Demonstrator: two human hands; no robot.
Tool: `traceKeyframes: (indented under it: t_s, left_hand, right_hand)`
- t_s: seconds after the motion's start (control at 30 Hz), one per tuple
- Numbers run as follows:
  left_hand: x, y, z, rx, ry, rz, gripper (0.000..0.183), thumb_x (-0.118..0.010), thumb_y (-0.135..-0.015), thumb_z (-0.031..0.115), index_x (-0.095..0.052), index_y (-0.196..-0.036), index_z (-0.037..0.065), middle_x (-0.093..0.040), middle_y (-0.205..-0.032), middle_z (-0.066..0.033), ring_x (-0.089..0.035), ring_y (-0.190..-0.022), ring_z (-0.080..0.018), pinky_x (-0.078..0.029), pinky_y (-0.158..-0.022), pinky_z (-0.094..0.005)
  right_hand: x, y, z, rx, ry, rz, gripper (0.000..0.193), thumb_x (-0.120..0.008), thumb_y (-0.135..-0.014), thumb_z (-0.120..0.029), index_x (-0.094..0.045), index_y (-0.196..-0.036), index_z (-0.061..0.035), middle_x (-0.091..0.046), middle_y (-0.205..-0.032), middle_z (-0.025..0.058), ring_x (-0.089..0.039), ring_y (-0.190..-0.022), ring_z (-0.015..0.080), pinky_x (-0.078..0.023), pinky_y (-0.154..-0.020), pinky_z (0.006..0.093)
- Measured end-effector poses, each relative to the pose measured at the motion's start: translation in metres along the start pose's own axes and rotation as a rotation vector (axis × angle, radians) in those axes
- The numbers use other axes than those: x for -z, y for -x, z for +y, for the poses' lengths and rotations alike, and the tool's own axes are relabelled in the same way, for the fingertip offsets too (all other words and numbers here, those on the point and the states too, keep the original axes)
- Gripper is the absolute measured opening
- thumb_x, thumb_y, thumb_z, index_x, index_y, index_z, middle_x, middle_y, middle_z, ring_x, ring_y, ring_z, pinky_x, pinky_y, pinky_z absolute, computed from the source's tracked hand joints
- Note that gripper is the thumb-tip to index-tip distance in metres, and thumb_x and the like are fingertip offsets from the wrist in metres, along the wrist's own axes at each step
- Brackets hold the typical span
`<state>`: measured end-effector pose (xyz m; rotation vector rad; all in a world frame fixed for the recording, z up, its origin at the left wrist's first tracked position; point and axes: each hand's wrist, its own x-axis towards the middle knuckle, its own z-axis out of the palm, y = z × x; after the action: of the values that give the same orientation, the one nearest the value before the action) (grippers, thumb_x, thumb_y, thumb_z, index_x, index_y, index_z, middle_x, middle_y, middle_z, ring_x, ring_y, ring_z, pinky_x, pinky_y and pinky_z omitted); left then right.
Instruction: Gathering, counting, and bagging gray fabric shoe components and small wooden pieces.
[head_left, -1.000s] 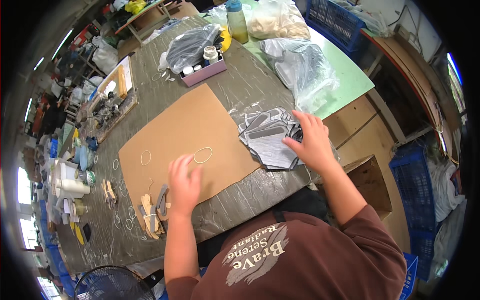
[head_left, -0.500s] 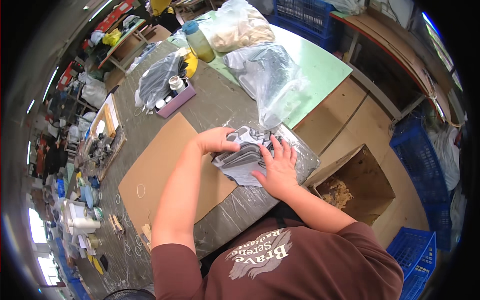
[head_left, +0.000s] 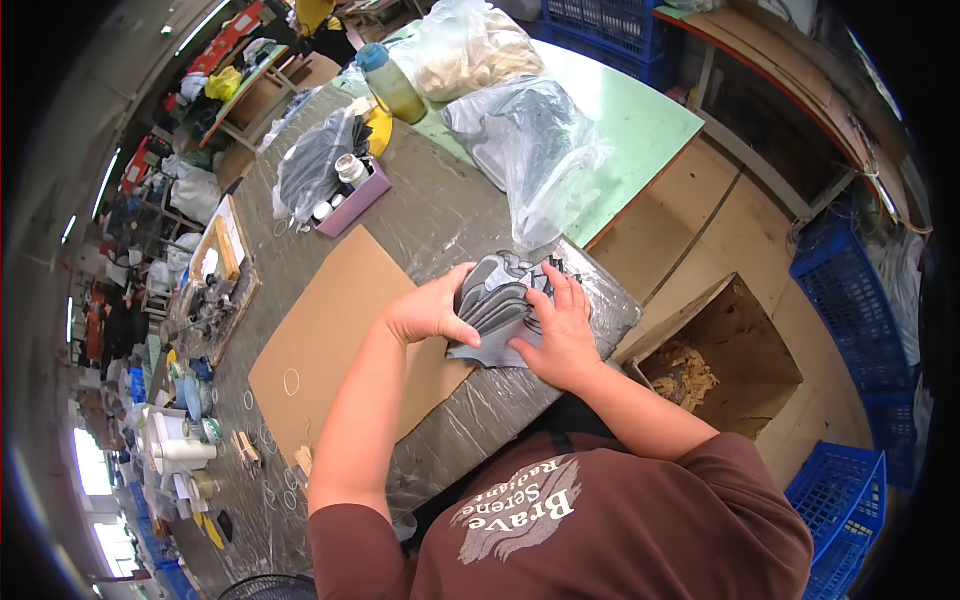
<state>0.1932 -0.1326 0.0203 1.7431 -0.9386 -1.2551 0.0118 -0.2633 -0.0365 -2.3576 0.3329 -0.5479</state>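
A stack of thin grey cut pieces (head_left: 497, 312) with dark edges lies near the right end of the table, its layers fanned out. Around its left side my left hand (head_left: 432, 310) is closed, thumb toward me and fingers at the far edge. My right hand (head_left: 562, 340) grips the right part of the stack, fingers bent over the top and thumb at the near edge. Under my left forearm lies a brown cardboard sheet (head_left: 335, 325); the stack rests just beyond its right edge. The palms hide parts of the stack.
Beyond are a purple box (head_left: 355, 205) with white bottles, bagged grey pieces (head_left: 320, 165), a bottle (head_left: 390, 85) and a plastic bag (head_left: 530, 150) on a green tabletop (head_left: 640, 130). A cardboard box (head_left: 745, 350) with scraps and a blue crate (head_left: 840, 500) stand at right.
My left hand has shifted slightly right and its thumb has come down along the stack's near side. The layers now stand more fanned between my hands. The right hand stays nearly in place.
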Motion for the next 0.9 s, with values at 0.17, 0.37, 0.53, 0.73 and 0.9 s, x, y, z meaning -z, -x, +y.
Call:
traceKeyframes:
  t_s: [0.17,0.37,0.53,0.73,0.9]
  left_hand:
    - [-0.01,0.004,0.003,-0.023,-0.166,0.079,0.094,-0.077,-0.054,0.016,-0.027,-0.132,-0.003,-0.051,-0.117,-0.0142,-0.049,-0.109,-0.0208,-0.038,-0.094,-0.0298]
    - [-0.032,-0.004,0.002,-0.062,0.013,0.191,0.085,-0.076,-0.056,0.013,-0.034,-0.128,0.0,-0.053,-0.114,-0.0126,-0.051,-0.105,-0.0196,-0.04,-0.091,-0.0301]
    - [-0.043,0.001,-0.019,-0.094,0.082,0.353,0.085,-0.077,-0.055,0.007,-0.034,-0.128,-0.001,-0.05,-0.117,-0.0126,-0.048,-0.108,-0.0194,-0.039,-0.092,-0.0302]
    - [-0.08,0.053,-0.014,-0.468,0.317,0.609,0.086,-0.071,-0.059,-0.005,-0.026,-0.133,0.0,-0.045,-0.125,-0.0132,-0.046,-0.115,-0.0219,-0.038,-0.096,-0.0345]
    - [-0.095,0.071,-0.06,-0.452,0.288,0.656,0.099,-0.078,-0.057,0.001,-0.021,-0.137,0.003,-0.04,-0.13,-0.0143,-0.041,-0.12,-0.0232,-0.035,-0.1,-0.0352]
  right_hand:
    - [0.0,0.002,0.002,0.033,-0.019,0.026,0.065,-0.072,-0.062,-0.022,-0.046,-0.12,-0.0103,-0.025,-0.136,0.0193,-0.024,-0.122,0.0455,-0.022,-0.102,0.0527]
    - [0.005,0.002,0.004,0.025,-0.093,0.028,0.069,-0.074,-0.059,-0.02,-0.045,-0.121,-0.0129,-0.024,-0.135,0.0182,-0.024,-0.121,0.0469,-0.023,-0.101,0.0534]
    - [0.006,0.004,0.002,0.154,-0.218,0.213,0.091,-0.077,-0.055,-0.017,-0.03,-0.132,-0.0109,-0.019,-0.137,0.0225,-0.02,-0.125,0.0442,-0.021,-0.102,0.0521]
    - [0.015,0.005,0.01,0.228,-0.545,0.275,0.13,-0.087,-0.048,-0.025,0.003,-0.141,-0.0101,-0.014,-0.142,0.0246,-0.02,-0.132,0.0361,-0.021,-0.105,0.0447]
    - [0.005,0.002,0.004,0.286,-0.846,-0.162,0.127,-0.086,-0.05,-0.015,0.003,-0.141,-0.0104,-0.032,-0.135,0.0217,-0.035,-0.124,0.03,-0.028,-0.102,0.0404]
